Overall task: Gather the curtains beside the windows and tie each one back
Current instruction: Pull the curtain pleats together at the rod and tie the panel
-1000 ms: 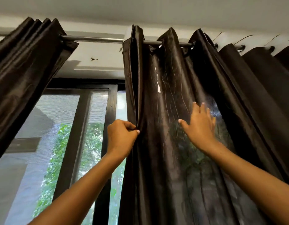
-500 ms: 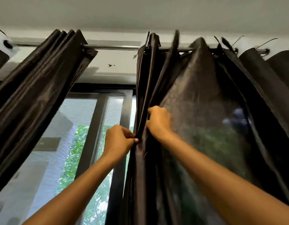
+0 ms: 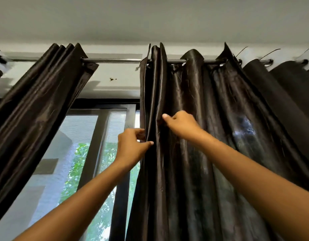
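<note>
no readable text anywhere

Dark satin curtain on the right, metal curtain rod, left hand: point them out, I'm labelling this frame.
Dark satin curtain (image 3: 193,94): head view, upper pleats.
Metal curtain rod (image 3: 115,60): head view, bare middle stretch.
Left hand (image 3: 132,146): head view, back of hand.

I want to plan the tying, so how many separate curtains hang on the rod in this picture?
2. One curtain hangs bunched at the left; the other curtain spreads across the right, its edge pinched by the left hand. More may hang beyond the frame.
</note>
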